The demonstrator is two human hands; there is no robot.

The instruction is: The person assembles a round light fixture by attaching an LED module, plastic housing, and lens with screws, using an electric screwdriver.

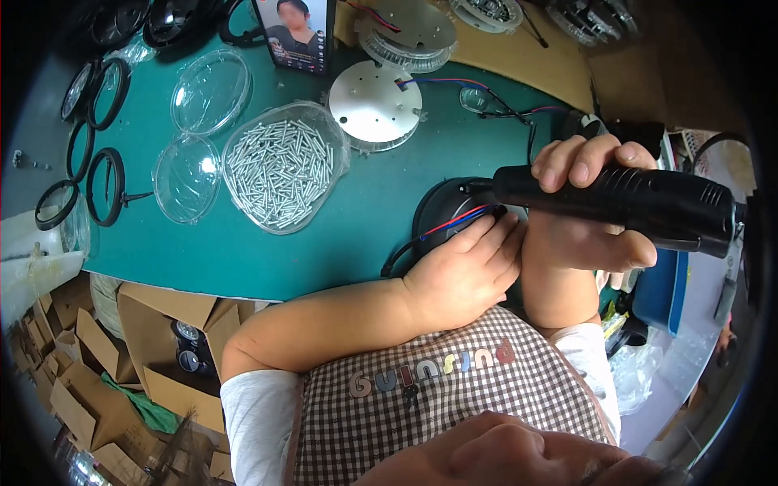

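My right hand (596, 194) is wrapped round a black electric screwdriver (624, 202) lying almost level, its narrow end pointing left. That tip reaches over the rim of a black round housing (433, 206) on the table. My left hand (470, 271) grips the housing's near right side, fingers close together and bent over it; the thumb is hidden. Red and blue wires (450, 224) run out from beside its fingertips to a black lead at the left. Hand and tool cover much of the housing.
On the green table, a clear tub (279, 166) holds many silver screws, with clear lids (188, 178) beside it. Silver discs (375, 105), black rings (105, 186) and a propped phone (296, 32) stand farther off. Cardboard boxes (174, 324) are at lower left, a blue bin (660, 292) at right.
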